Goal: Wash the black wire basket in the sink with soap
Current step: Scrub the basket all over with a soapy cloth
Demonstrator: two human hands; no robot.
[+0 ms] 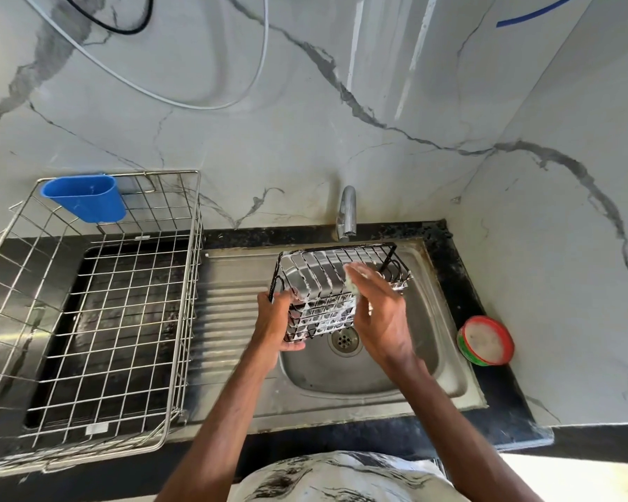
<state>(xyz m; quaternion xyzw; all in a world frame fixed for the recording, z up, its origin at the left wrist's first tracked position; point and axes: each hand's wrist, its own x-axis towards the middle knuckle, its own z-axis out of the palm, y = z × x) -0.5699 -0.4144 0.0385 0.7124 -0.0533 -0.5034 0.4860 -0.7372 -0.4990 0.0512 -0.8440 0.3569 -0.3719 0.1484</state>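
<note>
The left hand [274,320] is clamped round the near left end of the black wire basket [327,269], holding it tilted above the basin of the stainless steel sink [341,378], over the drain. The right hand [381,320], blurred, pinches a pale scrub pad [352,284] against the basket's suds-coated wires. A round red-and-green soap tub [485,341] sits on the black table [446,262] right of the sink; a silver wire dish rack [106,320] stands left

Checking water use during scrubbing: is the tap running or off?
Off, it seems: no stream falls from the tap onto the soapy black wire basket below it.
</note>
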